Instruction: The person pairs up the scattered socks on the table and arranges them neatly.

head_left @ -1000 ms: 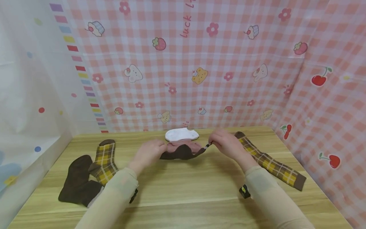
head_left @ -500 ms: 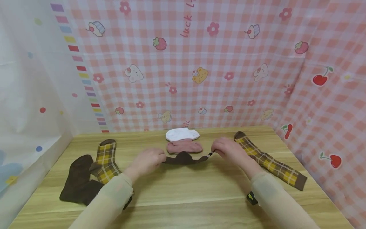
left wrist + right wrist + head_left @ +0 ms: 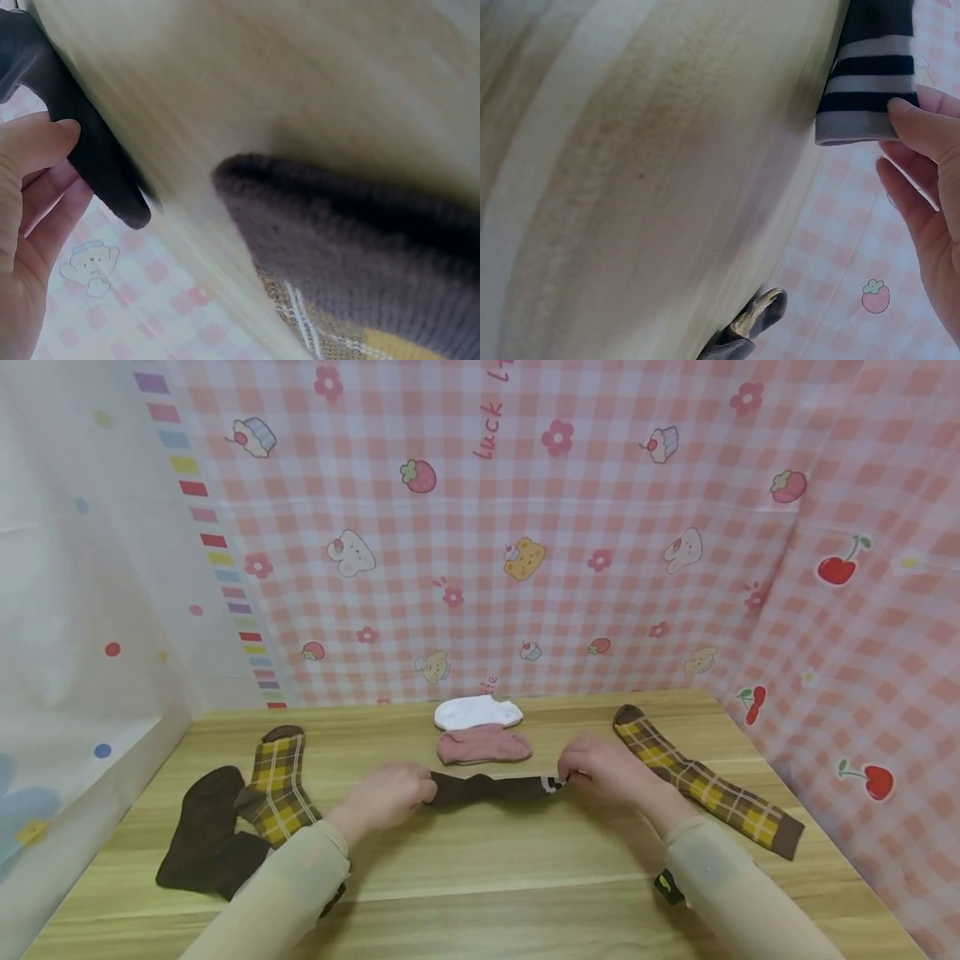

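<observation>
A dark brown sock [image 3: 491,789] is stretched sideways between my two hands, close over the table, in front of a pink ankle sock [image 3: 483,745]. My left hand [image 3: 392,793] pinches its left end; the left wrist view shows the thumb across the dark fabric [image 3: 101,161]. At the other end, my right hand [image 3: 609,770] pinches the cuff. Grey and black stripes on that cuff [image 3: 866,82] show in the right wrist view, with the thumb at its edge. Behind the pink sock lies a white ankle sock [image 3: 477,712].
On the left, a yellow-and-brown plaid sock [image 3: 277,781] lies beside another dark brown sock [image 3: 198,839], partly under my left sleeve. A second plaid sock [image 3: 708,785] lies slanted at the right. Patterned cloth [image 3: 480,527] hangs behind the wooden table [image 3: 480,893].
Both hands have drawn the brown sock toward me and lowered it, away from the pink sock, which it partly covered before. The sock now lies straighter between the hands.
</observation>
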The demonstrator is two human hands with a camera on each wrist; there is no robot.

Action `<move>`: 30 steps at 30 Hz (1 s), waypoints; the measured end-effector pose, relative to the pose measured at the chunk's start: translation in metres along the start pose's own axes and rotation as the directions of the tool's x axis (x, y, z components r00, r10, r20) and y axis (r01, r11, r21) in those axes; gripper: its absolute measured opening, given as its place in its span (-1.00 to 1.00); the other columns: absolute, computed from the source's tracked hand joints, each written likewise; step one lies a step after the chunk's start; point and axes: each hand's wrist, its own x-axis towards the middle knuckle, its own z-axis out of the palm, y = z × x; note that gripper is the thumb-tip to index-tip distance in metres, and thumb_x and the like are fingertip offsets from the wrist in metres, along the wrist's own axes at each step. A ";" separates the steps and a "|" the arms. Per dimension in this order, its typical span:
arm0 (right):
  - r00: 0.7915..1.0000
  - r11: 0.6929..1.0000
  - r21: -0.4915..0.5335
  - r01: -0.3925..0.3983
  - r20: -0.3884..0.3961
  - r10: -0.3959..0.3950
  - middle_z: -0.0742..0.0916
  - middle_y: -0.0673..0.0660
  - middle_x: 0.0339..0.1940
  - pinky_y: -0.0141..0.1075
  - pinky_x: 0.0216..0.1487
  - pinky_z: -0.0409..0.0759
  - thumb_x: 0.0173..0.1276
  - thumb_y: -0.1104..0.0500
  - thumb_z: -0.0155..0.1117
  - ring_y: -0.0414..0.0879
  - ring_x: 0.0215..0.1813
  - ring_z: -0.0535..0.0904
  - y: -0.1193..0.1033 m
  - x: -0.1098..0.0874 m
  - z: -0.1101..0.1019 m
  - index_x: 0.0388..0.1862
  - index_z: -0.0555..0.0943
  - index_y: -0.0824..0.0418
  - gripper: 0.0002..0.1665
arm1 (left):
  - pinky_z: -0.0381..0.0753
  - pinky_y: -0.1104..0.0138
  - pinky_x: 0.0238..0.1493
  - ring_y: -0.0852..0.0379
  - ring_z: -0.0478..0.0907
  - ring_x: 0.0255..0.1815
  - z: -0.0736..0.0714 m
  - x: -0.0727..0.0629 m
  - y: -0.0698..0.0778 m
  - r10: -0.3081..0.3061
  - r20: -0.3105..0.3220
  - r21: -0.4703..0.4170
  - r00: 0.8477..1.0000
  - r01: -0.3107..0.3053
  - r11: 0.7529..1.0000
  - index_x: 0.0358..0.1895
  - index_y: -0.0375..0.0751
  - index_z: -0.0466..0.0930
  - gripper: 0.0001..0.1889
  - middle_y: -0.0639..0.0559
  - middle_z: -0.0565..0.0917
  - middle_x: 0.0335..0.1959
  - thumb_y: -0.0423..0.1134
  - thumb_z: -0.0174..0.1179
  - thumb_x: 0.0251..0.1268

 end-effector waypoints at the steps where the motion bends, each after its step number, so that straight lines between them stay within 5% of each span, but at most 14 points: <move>1: 1.000 1.000 -0.007 0.002 0.016 -0.002 0.69 -0.04 -0.26 -0.19 -0.10 0.59 0.09 0.46 0.43 -0.12 -0.15 0.59 0.000 0.000 0.000 -0.37 0.66 0.08 -0.72 | 0.42 0.37 -0.53 0.20 0.40 -0.52 0.000 0.000 0.000 -0.004 0.010 -0.003 1.000 0.004 1.000 -0.57 -0.05 0.49 -0.71 0.18 0.41 -0.54 -0.55 0.28 -0.02; 9: 0.994 0.999 -0.038 0.034 0.108 -0.029 0.67 -0.07 -0.30 -0.25 -0.17 0.57 0.02 0.43 0.47 -0.15 -0.19 0.56 0.000 0.000 0.002 -0.42 0.63 0.04 -0.68 | 0.41 0.37 -0.57 0.22 0.38 -0.54 0.004 -0.002 0.002 0.001 0.027 -0.008 1.000 -0.001 1.000 -0.61 -0.04 0.45 -0.67 0.18 0.39 -0.58 -0.59 0.27 -0.05; 30: 0.975 0.991 -0.105 -0.077 0.202 0.097 0.64 -0.08 -0.35 -0.28 -0.23 0.57 0.06 0.41 0.47 -0.14 -0.24 0.55 -0.002 0.004 0.005 -0.44 0.64 0.04 -0.72 | 0.57 0.26 -0.46 0.10 0.55 -0.45 0.008 0.001 0.004 -0.053 0.037 0.023 0.998 0.052 0.998 -0.58 -0.10 0.52 -0.72 0.09 0.51 -0.52 -0.57 0.33 -0.08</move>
